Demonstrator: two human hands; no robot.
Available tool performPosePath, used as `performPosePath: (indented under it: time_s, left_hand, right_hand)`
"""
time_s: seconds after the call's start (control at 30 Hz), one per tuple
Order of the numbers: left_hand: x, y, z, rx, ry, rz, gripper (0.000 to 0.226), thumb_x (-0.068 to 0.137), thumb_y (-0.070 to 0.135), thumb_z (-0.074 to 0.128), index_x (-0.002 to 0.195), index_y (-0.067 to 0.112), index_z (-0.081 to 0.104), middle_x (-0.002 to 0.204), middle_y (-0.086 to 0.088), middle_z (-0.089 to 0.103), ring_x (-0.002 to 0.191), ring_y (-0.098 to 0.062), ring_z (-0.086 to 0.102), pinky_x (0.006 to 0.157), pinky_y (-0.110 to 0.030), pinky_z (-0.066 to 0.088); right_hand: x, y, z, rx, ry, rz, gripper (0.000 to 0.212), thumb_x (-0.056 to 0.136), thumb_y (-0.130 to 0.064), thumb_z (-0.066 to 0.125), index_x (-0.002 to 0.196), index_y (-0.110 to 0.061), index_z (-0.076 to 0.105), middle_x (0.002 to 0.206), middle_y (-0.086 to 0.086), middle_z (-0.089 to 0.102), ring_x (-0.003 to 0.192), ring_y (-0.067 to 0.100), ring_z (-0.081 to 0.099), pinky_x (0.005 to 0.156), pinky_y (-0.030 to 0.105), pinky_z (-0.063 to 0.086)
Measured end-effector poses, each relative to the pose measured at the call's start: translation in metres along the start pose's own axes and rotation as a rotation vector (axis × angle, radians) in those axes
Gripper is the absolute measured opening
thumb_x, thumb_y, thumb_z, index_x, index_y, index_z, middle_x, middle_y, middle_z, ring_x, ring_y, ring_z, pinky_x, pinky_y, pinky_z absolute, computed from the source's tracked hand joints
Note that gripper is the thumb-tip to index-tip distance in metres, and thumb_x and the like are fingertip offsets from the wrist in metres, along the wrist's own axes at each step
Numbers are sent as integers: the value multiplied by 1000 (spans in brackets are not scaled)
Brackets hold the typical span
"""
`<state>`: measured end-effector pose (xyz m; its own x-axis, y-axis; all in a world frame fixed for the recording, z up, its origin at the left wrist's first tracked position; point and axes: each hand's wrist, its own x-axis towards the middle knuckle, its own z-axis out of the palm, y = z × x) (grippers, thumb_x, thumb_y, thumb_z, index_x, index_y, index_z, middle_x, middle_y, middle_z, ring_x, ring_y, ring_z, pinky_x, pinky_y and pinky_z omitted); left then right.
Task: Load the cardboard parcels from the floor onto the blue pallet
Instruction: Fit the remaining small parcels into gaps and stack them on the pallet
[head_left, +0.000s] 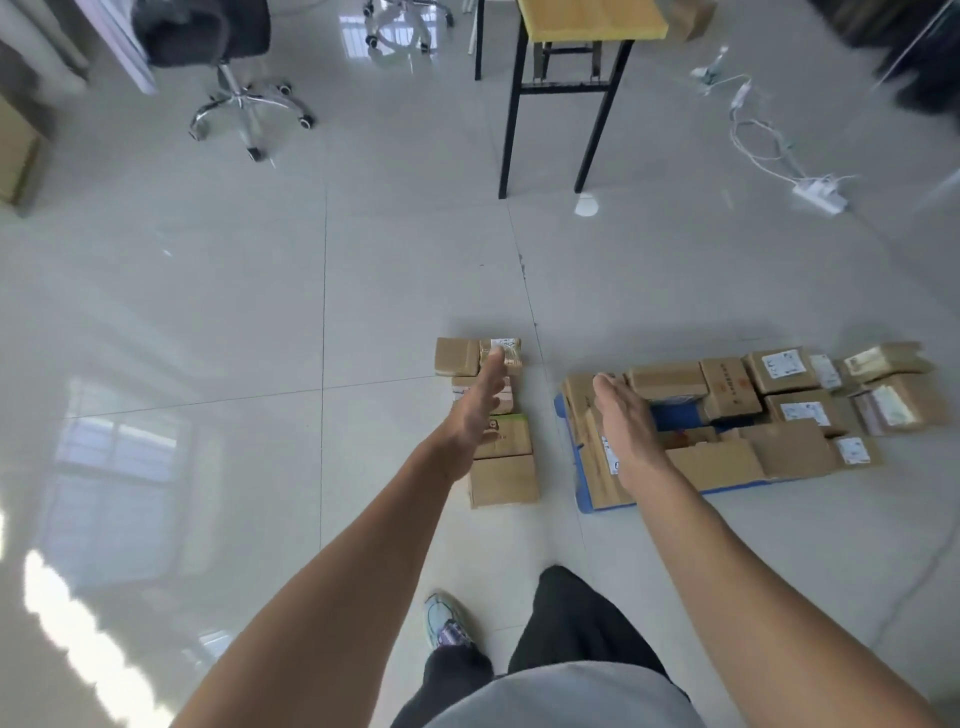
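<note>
Brown cardboard parcels (504, 480) lie in a short column on the pale glossy tiled floor (208, 312). They are flat boxes butted end to end, with the farthest two side by side and one of those bearing a white label. Just to the right, with a strip of bare tile between, sits the flat blue plastic pallet (675, 415). Its blue shows at the left end, along the near edge and through a gap in the middle. The loaded parcels (727, 462) cover it in rows, several with white labels. Those at the far right run past where I can make out any blue.

The person stands over this with both bare arms stretched forward. The left hand (478, 405) hangs over the floor column, fingers straight, its grip apart and holding nothing. The right hand (621, 421) is above the left end of the loaded boxes, fingers straight and close together, its grip also apart and empty. Whether either hand touches cardboard I cannot tell.

Beyond stand a black-legged table with a yellow top (587, 21) and a black swivel chair on a chrome base (244, 104). A white power strip with trailing cables (821, 195) lies to the right. Nearest me are a pale sneaker (447, 618) and dark trousers (571, 623).
</note>
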<state>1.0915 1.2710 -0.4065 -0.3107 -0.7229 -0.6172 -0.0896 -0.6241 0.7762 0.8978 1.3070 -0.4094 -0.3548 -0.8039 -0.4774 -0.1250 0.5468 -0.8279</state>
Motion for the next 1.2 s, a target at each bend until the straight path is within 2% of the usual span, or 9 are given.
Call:
performPosePath:
  time_s: [0.17,0.3,0.47,0.57,0.7,0.8,0.9,1.03,1.2]
  left_hand:
    - [20,15,-37,36,-46,-8,83,96,81,27,160,30,37,166,3,35,151,-20,34,108,-47,38]
    - [55,36,-67,94,-78,-24,85,93,84,27,160,31,37,166,3,36,148,-21,36,107,-49,38]
    - [118,82,-103,191,-100,-64,84,91,86,30,155,34,43,164,5,39,144,-19,39,105,-49,39]
    - [156,116,-118,244,-111,-106,86,91,86,31,157,32,42,163,5,40,148,-20,37,107,-50,39]
    - [197,160,-130,294,-150,-113,86,90,87,32,155,32,44,163,6,40,148,-18,37,103,-48,40]
    - [227,189,-131,352,-198,-116,90,87,89,33,155,32,45,163,5,41,148,-18,37,107,-50,40]
    - [262,214,-128,409,-277,-103,93,86,91,33,156,31,44,164,5,39,149,-19,37,108,-51,40]
    - [316,242,-120,502,-409,-107,89,91,87,30,158,29,40,165,3,37,150,-21,35,107,-50,39]
    - [390,278,-116,649,-613,-176,82,97,80,27,159,29,38,165,4,36,148,-18,36,110,-48,39]
  right_hand:
    - [15,-22,32,-11,38,4,52,110,-40,40,156,-16,41,161,0,41,146,16,40,123,40,29]
    - [47,-38,58,-21,86,-9,49,110,-38,39,149,-9,49,155,4,49,132,13,49,104,23,39]
    - [103,-60,90,55,114,56,47,111,-35,37,147,-8,51,147,5,53,136,19,47,110,30,36]
    - [137,-72,106,109,144,126,37,109,-30,37,114,-1,60,111,17,57,104,31,54,89,35,46]
    - [168,-98,118,169,167,175,45,107,-27,39,121,14,52,125,32,57,115,44,56,106,55,44]
    - [195,-109,121,196,233,204,28,105,-28,40,82,-18,54,84,-2,57,83,14,55,89,37,44]
    - [221,-119,122,258,294,238,22,105,-28,42,85,-35,50,94,-12,50,91,6,49,92,31,39]
    - [252,-125,125,224,343,271,32,110,-25,39,135,-17,57,128,-5,55,122,15,49,100,25,34]
    - [293,-150,150,250,522,437,48,110,-40,35,151,-18,47,157,9,46,142,31,45,117,43,33]
